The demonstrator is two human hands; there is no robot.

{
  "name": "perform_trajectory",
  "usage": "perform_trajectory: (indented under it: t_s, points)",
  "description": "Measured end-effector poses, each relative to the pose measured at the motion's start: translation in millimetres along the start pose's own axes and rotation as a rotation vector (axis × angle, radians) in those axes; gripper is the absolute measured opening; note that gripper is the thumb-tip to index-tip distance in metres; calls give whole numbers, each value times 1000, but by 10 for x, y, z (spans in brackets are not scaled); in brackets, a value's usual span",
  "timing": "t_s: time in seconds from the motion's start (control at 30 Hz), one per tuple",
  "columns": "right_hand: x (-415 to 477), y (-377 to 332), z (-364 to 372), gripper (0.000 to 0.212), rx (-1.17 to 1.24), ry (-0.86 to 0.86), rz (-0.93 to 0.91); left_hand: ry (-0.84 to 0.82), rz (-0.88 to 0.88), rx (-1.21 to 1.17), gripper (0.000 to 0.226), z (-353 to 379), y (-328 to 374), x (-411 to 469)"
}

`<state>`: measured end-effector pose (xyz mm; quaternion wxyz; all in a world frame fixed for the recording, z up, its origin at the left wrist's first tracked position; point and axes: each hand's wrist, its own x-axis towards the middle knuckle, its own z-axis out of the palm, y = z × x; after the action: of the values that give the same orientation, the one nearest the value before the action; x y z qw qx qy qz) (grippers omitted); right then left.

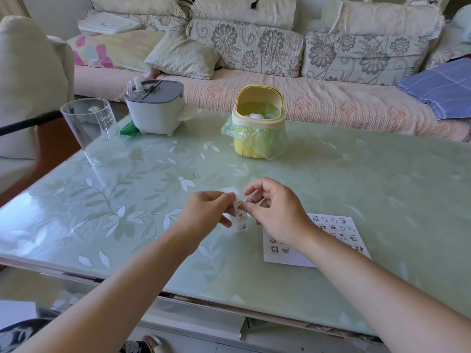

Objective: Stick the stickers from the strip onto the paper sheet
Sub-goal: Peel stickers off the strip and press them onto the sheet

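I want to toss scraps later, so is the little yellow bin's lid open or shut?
Open. The yellow bin's lid stands tipped up behind the rim, and the green bag liner shows inside.

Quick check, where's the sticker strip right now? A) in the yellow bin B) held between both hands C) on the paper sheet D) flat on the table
B: the strip is pinched between the left hand and right hand, above the table, left of the sheet.
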<state>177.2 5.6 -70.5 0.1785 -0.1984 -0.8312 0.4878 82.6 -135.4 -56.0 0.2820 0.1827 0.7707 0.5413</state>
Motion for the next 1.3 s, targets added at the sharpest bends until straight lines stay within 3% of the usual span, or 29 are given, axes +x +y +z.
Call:
perform_trajectory:
  t_s: [0.37,0.6,0.87,0.97,1.1,1.3]
  points:
    - [2,20,0,10,-92,53,-69,11,48,3,28,10,1,16]
    - [-30,11,21,8,-294,138,-233,32,58,32,25,3,-3,20]
    - [-17,42,42,8,-335,153,-289,45,5,76,26,37,-28,52]
    - [-18,33,39,10,-244,111,-233,57,-9,115,27,38,-62,80]
    - [-24,10,8,12,-102,32,-94,99,43,349,31,29,-136,142]
    - [-47,-29,-85,6,28,-21,85,232,198,912,43,22,-153,111]
